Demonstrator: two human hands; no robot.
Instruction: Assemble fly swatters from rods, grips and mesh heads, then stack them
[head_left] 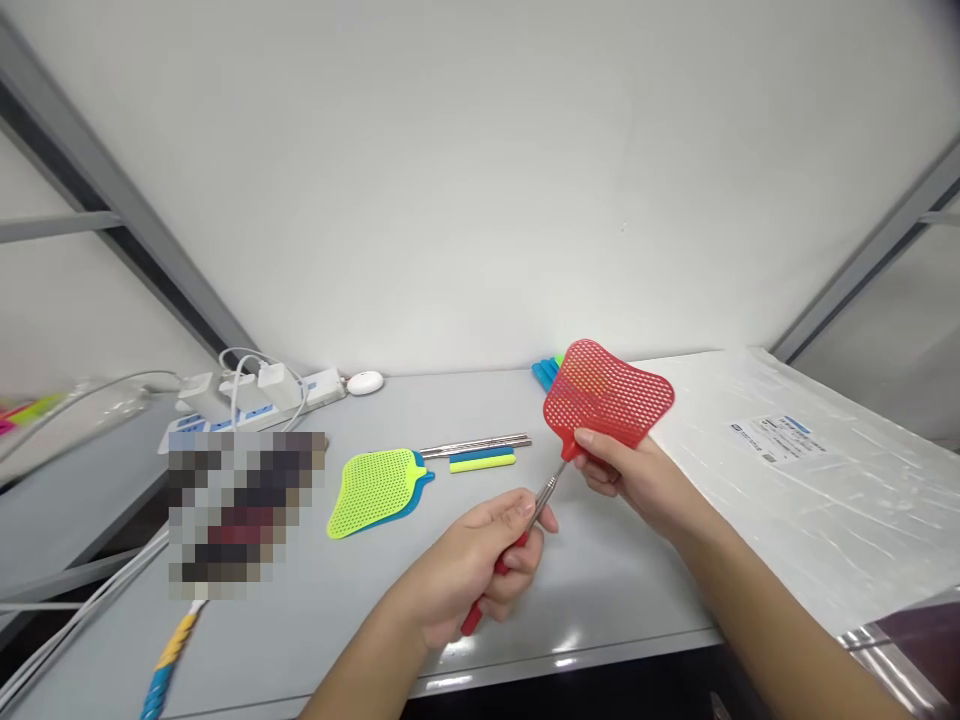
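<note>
Red mesh fills the swatter head (pixel 600 395) that I hold above the bench (pixel 300 625), its neck pinched between the thumb and fingers (pixel 600 447) of my right hand (pixel 637 475). My left hand (pixel 480 540) is wrapped round a red handle (pixel 472 618), its thumb along the slim metal rod (pixel 551 487) that reaches up to the neck. Left of my hands lies a lime swatter head (pixel 375 487) overlapping a blue swatter head (pixel 409 504), with metal rods (pixel 480 443), a blue handle (pixel 480 454) and a lime handle (pixel 484 463) near them. To my right, white wrapping (pixel 757 530) bears a paper label (pixel 780 438) with dark print, a blue strip and a square code; its lettering is too small for me to read.
</note>
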